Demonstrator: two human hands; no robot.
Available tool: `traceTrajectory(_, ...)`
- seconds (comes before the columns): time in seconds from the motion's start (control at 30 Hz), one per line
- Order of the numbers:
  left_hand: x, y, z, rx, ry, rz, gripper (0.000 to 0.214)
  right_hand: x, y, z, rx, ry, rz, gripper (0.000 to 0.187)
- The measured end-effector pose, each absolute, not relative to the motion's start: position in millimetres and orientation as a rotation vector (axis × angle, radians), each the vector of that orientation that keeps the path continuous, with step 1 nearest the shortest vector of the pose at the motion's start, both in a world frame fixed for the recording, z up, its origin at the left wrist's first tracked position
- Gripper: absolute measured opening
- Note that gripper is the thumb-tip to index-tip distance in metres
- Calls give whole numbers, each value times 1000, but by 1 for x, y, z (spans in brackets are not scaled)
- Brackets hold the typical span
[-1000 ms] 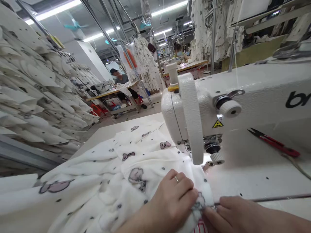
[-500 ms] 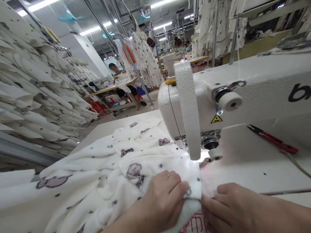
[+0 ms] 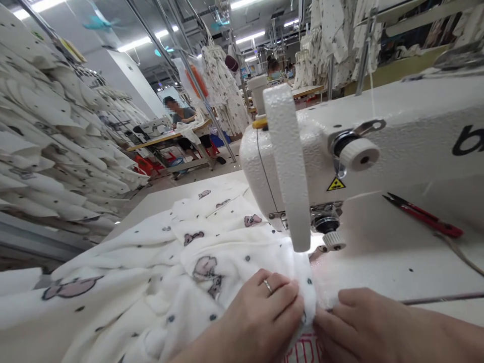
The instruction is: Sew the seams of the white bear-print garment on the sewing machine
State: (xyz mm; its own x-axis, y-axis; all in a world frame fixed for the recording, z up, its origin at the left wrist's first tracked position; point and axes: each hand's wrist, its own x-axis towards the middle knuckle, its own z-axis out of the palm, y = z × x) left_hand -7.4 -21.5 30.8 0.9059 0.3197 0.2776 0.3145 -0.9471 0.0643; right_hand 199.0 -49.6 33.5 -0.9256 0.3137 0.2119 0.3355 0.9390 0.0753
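White fleecy fabric (image 3: 170,272) with printed bears and dark dots lies bunched over the sewing machine table. Its edge runs under the head of a white sewing machine (image 3: 260,166), where a lamp lights it. My left hand (image 3: 260,312), a ring on one finger, has its fingers curled on the fabric near that edge. Just right of the edge, my right hand (image 3: 359,322) is closed, fingertips pinching at the fabric's border. Red lettering (image 3: 306,348) shows between my hands at the bottom. The needle is hidden behind the machine's front bar.
Red-handled thread snips (image 3: 427,217) lie on the machine bed to the right, beside a cord. Racks of hanging printed garments (image 3: 56,126) line the left side. Farther back a person (image 3: 181,113) sits at another sewing table (image 3: 170,136). Metal poles (image 3: 204,91) rise behind the machine.
My left hand has shifted slightly right, its fingers now nearer the fabric edge, which has curled beneath them. My right hand stays nearly in place. The view has moved slightly.
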Motion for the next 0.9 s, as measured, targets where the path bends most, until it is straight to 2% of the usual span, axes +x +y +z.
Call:
traceTrajectory(0.17,-6,-25,31,2965,608,411,24,207,-34,35,-696,-2332,261,22)
traceTrajectory(0.33,-4,-27,32,2916,659,407,22,207,-28,32,-603,-2498,338,30)
traceTrajectory(0.47,-5,-26,30,2953,658,374,20,205,-33,27,-653,-2788,278,27)
traceTrajectory(0.57,-6,-23,27,3027,690,393,19,204,-37,27,-626,-2883,51,29)
traceTrajectory(0.63,-6,-20,25,3060,723,412,20,203,-38,30,-639,-2844,-44,30)
traceTrajectory(0.9,-1,-13,14,3155,683,431,18,197,-35,34,-734,-2606,-43,38)
